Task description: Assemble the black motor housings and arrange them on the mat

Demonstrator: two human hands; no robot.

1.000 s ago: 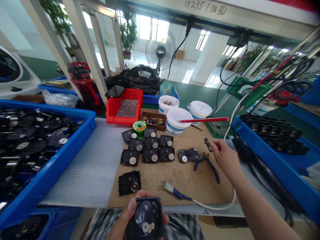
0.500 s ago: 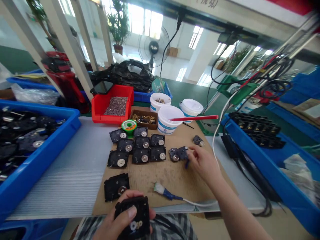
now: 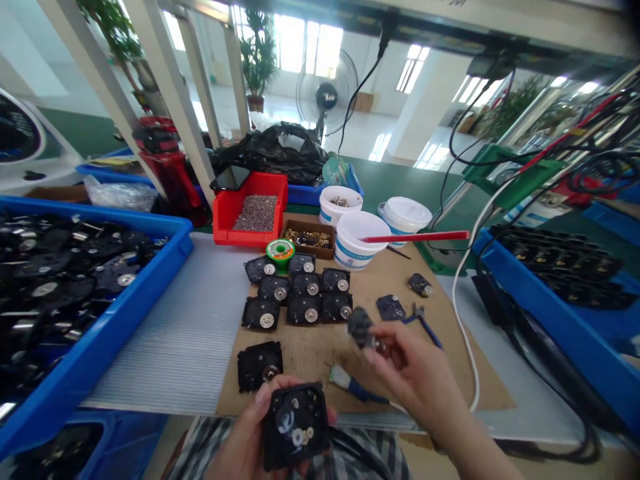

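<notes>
My left hand is wrapped round a square black plastic housing, with small white gears visible in its open face. My right hand pinches a small dark cover plate, blurred, with a shiny bit at its lower edge; it hangs above the cardboard, apart from the housing. Another black housing lies just beyond my left hand. A dark plate and blue-handled pliers rest beyond my right hand. Below the held plate lies a blue-wrapped, white-tipped piece on a white cord.
Several black housings with metal discs stand in rows on the cardboard. Behind them are a solder spool, a red bin and white tubs. Blue crates flank the bench, left and right.
My right hand has lifted the small cover plate off the cardboard and brought it left and nearer. The pliers now show in full. The left hand's housing is tilted more upward; the view has turned left.
</notes>
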